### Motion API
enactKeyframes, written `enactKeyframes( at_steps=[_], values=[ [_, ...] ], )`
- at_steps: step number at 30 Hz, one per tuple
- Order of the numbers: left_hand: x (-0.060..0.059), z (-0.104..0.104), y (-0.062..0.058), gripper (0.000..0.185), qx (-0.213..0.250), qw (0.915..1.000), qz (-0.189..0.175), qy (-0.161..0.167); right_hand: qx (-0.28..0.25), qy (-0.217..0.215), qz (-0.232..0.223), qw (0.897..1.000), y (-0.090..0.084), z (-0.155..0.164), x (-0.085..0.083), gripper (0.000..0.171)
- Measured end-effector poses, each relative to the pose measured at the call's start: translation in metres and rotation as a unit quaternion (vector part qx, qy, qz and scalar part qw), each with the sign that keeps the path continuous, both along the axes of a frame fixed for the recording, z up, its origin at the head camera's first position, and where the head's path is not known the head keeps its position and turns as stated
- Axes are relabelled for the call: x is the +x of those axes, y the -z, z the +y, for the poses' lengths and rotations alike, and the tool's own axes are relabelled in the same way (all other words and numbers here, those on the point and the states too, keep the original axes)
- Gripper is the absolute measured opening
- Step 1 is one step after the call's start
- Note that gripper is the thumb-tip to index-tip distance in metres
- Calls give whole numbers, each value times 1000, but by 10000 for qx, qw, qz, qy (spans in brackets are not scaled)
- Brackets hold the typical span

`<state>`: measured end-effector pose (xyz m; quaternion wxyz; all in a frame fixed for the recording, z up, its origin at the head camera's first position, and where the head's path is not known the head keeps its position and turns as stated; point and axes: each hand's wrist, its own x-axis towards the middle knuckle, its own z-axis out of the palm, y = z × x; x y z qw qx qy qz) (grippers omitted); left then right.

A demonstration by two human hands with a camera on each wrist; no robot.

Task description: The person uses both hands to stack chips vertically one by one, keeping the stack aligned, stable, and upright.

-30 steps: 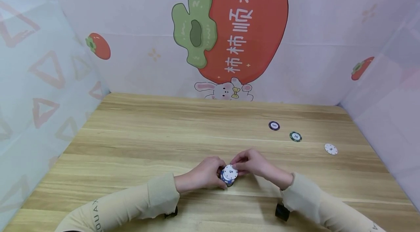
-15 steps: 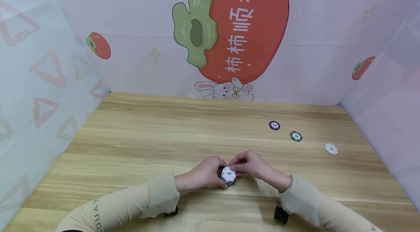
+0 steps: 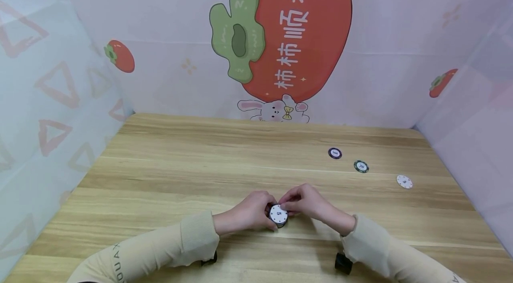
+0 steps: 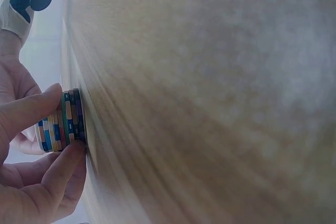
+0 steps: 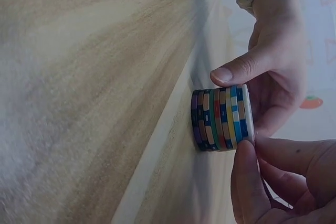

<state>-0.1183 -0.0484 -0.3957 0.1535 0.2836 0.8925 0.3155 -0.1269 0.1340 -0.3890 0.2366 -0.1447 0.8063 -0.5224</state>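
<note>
A stack of poker chips [image 5: 216, 119] in several colours stands on the wooden table. My left hand [image 3: 249, 211] holds it from the left, thumb on the near side and fingers on the far side. A white chip [image 3: 278, 215] marked 5 lies on top, lined up with the stack. At its far right edge my right hand [image 3: 310, 202] pinches this white chip between thumb and fingers, as the right wrist view [image 5: 286, 174] shows. In the left wrist view the striped chip edges [image 4: 60, 121] show between the left thumb and fingers.
Three single chips lie flat at the back right of the table [image 3: 192, 154]: a dark chip [image 3: 335, 153] marked 500, a green chip [image 3: 361, 166] marked 20 and a white chip [image 3: 404, 181]. Printed cloth walls [image 3: 168, 74] enclose the back and sides.
The top white chip has shifted slightly left and toward the person, from offset over a blue-edged chip to squarely over the stack. The right hand moved slightly left with it; the left hand stayed.
</note>
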Motion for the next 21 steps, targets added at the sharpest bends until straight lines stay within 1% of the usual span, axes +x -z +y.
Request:
enactKeyframes(
  at_steps=[2,4,6,8,10,12,13,16,18,19,21],
  values=[
    [0,0,0,38,-22,10000,-12,-3,103,-74,139,9998,-1,2,-2,17],
    [-1,0,1,38,-27,10000,-15,9,277,-178,419,9986,-2,4,-5,17],
    [-1,0,1,38,-45,10000,22,31,587,-316,902,9937,-4,8,-9,16],
    [-1,0,1,37,-53,9999,94,62,862,-516,1437,9845,-6,11,-13,14],
    [-1,0,1,37,-60,9998,154,89,1198,-715,1955,9707,-8,15,-17,13],
    [-1,0,1,37,-78,9997,188,102,1500,-969,2332,9559,-8,18,-20,14],
    [-1,0,2,37,-99,9997,195,106,1664,-1128,2523,9465,-8,20,-21,14],
    [-1,0,2,38,-136,9997,186,98,2162,-1527,2957,9179,-8,25,-24,17],
    [-1,0,2,38,-154,9996,197,95,2423,-1695,3152,9018,-8,29,-27,18],
    [-1,1,2,38,-155,9996,206,96,2523,-1734,3216,8960,-8,31,-28,19],
    [-1,1,2,38,-148,9996,230,100,2668,-1711,3228,8918,-9,34,-31,19]
  ],
)
